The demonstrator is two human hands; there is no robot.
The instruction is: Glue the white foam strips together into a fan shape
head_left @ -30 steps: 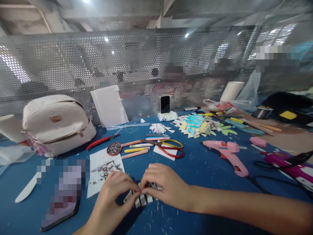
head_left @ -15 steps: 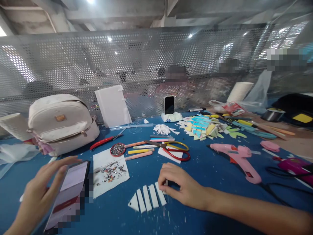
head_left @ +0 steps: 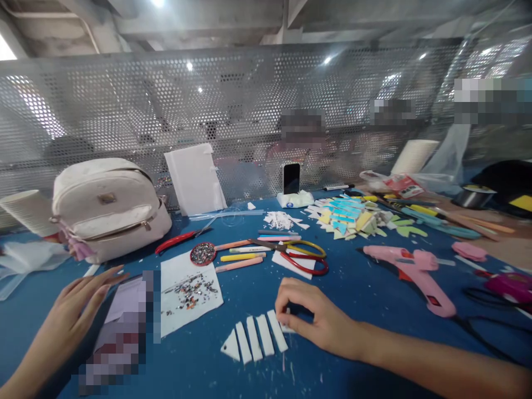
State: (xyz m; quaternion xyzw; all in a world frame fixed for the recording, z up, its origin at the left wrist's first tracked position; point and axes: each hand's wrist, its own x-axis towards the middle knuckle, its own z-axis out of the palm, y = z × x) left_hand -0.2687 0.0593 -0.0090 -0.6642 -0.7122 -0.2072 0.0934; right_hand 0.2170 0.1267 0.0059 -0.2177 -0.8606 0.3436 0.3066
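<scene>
My left hand (head_left: 77,310) has its fingers stretched out over the left edge of a smartphone (head_left: 120,324), whose lit screen is partly blurred out. My right hand (head_left: 318,318) is closed in a pinch, thumb against fingertips, on a small white piece (head_left: 286,328) mostly hidden by the fingers. Just left of it, several white strips (head_left: 254,338) lie in a spaced row, ending in a white triangular piece (head_left: 231,346) with a dark dot, like a fish shape. Beyond them a white sheet (head_left: 177,318) holds scattered shiny chips (head_left: 193,292).
A round dish of chips (head_left: 203,254), marker pens (head_left: 243,257) and scissors (head_left: 305,257) lie ahead. A pink glue gun (head_left: 419,277) is at right, cut coloured pieces (head_left: 349,215) behind it. A white backpack (head_left: 108,210) stands left, before a perforated metal screen (head_left: 245,100).
The left hand has drawn slightly lower and left, its fingers flatter beside the phone. The right hand keeps its pinch by the strips. The whole view has shifted a little.
</scene>
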